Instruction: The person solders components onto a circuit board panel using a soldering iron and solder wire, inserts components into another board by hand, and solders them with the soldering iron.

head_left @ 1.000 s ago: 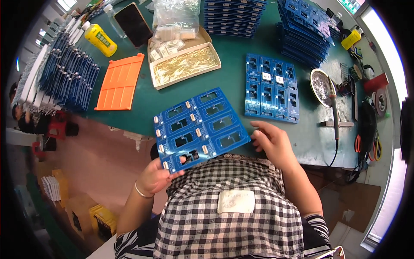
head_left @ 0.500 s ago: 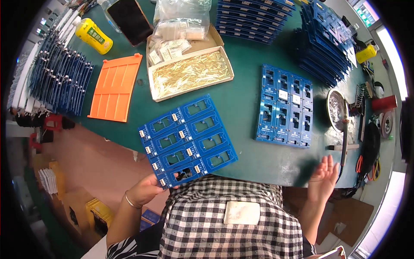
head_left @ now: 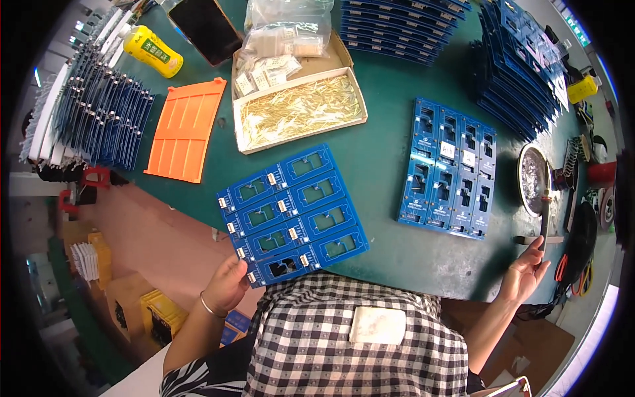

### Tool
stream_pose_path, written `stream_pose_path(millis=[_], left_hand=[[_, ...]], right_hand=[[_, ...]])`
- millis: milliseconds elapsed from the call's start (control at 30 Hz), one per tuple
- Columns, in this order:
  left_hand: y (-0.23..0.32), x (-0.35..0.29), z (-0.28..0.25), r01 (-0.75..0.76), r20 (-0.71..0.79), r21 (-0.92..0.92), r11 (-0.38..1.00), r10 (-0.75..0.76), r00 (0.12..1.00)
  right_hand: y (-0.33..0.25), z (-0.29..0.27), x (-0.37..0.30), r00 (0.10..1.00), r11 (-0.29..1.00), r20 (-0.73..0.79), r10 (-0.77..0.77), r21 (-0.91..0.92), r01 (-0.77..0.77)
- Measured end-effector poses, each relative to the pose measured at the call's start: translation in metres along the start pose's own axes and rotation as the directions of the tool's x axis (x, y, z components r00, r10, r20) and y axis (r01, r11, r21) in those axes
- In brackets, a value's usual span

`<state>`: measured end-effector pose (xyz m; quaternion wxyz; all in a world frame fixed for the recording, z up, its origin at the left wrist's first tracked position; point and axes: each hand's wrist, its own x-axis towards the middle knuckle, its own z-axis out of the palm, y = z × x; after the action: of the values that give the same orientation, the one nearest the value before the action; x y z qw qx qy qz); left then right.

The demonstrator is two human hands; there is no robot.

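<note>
Head view: left hand pinched the circuit-board panel at near left; right hand, half open, was at the soldering iron, hold unclear.

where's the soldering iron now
In the head view, the soldering iron is on the right side of the green table, at the right edge of the round dish, its lower end near the right hand.

A yellow bottle and a dark phone are at the far left of the desk. Nearer, an orange tray lies beside a box of pale gold pins, with plastic bags behind them. Far right are a 2nd yellow bottle and a red cylinder. Below left is pink floor.
</note>
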<state>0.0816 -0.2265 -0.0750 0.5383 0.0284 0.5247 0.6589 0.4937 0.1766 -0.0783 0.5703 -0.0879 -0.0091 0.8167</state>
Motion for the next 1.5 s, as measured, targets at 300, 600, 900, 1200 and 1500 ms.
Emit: stream_pose_path(millis=[300,600,900,1200,1500], left_hand=[[0.001,0.006,0.003,0.046,-0.021,0.016,0.999,-0.046,0.999],[0.008,0.017,0.013,0.071,-0.009,0.043,0.997,-0.071,0.997],[0.01,0.024,0.013,-0.004,0.136,-0.148,0.989,0.024,0.99],[0.014,0.018,0.023,-0.052,-0.074,-0.041,0.998,0.049,0.996],[0.006,0.018,0.016,-0.081,-0.102,0.004,0.997,0.081,0.991]], right_hand=[[0.021,0.019,0.008,0.986,0.95,-0.047,-0.161,-0.277,0.143],[0.102,0.059,-0.053,0.955,0.766,0.295,0.037,-0.622,0.162],[0.165,0.021,-0.087,0.79,0.289,0.539,0.291,-0.837,0.465],[0.172,0.036,-0.09,0.672,0.28,0.6,0.434,-0.798,0.533],[0.173,0.03,-0.091,0.712,0.28,0.491,0.502,-0.871,0.403]])
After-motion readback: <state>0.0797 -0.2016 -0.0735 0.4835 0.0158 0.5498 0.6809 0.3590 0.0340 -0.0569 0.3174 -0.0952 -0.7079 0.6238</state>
